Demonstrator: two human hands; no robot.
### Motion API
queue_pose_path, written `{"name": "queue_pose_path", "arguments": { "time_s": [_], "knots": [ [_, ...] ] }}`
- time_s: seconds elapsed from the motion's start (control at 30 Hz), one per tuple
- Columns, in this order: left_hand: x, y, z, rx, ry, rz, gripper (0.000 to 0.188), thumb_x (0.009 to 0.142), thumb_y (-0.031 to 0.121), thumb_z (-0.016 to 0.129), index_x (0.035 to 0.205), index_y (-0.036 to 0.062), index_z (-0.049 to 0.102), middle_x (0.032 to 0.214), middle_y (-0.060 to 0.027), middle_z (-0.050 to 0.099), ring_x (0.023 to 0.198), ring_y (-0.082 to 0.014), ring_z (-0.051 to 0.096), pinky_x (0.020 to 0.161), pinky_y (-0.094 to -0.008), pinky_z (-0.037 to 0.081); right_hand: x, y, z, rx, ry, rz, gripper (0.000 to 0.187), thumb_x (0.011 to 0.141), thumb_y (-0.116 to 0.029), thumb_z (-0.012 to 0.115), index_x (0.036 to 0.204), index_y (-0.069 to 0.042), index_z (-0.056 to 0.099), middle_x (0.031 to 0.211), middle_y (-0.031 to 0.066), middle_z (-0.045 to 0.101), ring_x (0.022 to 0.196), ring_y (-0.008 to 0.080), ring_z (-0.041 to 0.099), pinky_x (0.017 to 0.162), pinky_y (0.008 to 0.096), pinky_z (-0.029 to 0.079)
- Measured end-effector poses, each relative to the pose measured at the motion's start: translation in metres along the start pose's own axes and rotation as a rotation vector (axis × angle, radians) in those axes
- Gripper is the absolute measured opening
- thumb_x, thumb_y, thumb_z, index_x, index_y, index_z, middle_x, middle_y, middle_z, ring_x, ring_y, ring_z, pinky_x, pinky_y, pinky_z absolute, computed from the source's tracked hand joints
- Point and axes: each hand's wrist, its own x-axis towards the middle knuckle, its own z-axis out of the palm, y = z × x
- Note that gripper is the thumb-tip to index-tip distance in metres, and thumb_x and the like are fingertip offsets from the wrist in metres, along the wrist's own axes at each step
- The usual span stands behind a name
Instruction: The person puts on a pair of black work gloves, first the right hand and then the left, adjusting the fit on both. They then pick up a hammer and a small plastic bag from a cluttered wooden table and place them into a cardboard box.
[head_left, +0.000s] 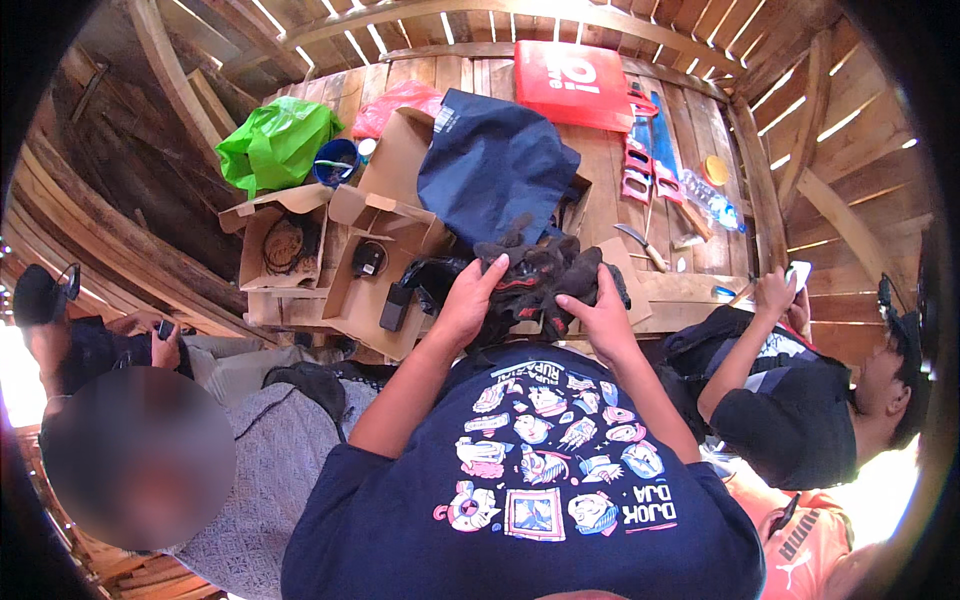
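Both my hands grip a bunch of black work gloves (540, 285) with red marks, held in front of my chest. My left hand (466, 303) has its thumb on top and its fingers closed round the left side. On the right side, my right hand (602, 318) presses its thumb against the fabric, with its fingers behind. Just beyond the gloves lies a dark blue cloth bag (490, 165), draped over an open cardboard box. A black plastic bag (432, 282) sits beside my left hand.
Open cardboard boxes (345, 318) with small black devices stand at the left, near a green bag (275, 145) and a blue cup (336, 162). Handsaws (640, 168), a sickle (640, 245) and a plastic bottle (715, 208) lie right. People sit on both sides; one holds a phone (798, 273).
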Motion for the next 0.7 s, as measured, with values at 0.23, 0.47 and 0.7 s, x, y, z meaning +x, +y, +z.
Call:
{"name": "queue_pose_path", "arguments": {
  "time_s": [0.23,0.47,0.7],
  "knots": [
    [-0.014,0.005,-0.014,-0.135,0.094,0.136,0.028,0.107,0.016,0.066,0.129,-0.0010,0.059,0.122,-0.0109,0.071,0.111,-0.0184,0.070,0.099,-0.0371,0.058,0.003,-0.021,0.003,0.376,-0.012,0.225,0.065,0.094,0.010,0.063,0.152,-0.006,0.040,0.134,0.0126,0.064,0.119,0.0234,0.065,0.099,0.0362,0.055],
    [-0.010,0.004,-0.080,0.743,0.258,0.052,0.052,0.099,0.016,0.075,0.140,-0.0043,0.053,0.133,-0.0173,0.066,0.123,-0.0248,0.065,0.109,-0.0380,0.050,0.015,-0.004,-0.016,0.361,0.028,0.057,0.092,0.089,0.016,0.055,0.169,-0.010,0.019,0.150,0.0159,0.053,0.124,0.0255,0.065,0.098,0.0376,0.055],
    [-0.041,0.011,-0.033,1.155,0.191,0.365,0.061,0.095,0.021,0.078,0.143,-0.0037,0.049,0.138,-0.0264,0.061,0.131,-0.0376,0.060,0.113,-0.0449,0.046,0.014,-0.032,-0.012,0.505,-0.115,0.108,0.088,0.089,0.014,0.051,0.168,-0.005,0.017,0.157,0.0175,0.045,0.139,0.0292,0.055,0.112,0.0401,0.050]
  ]
}}
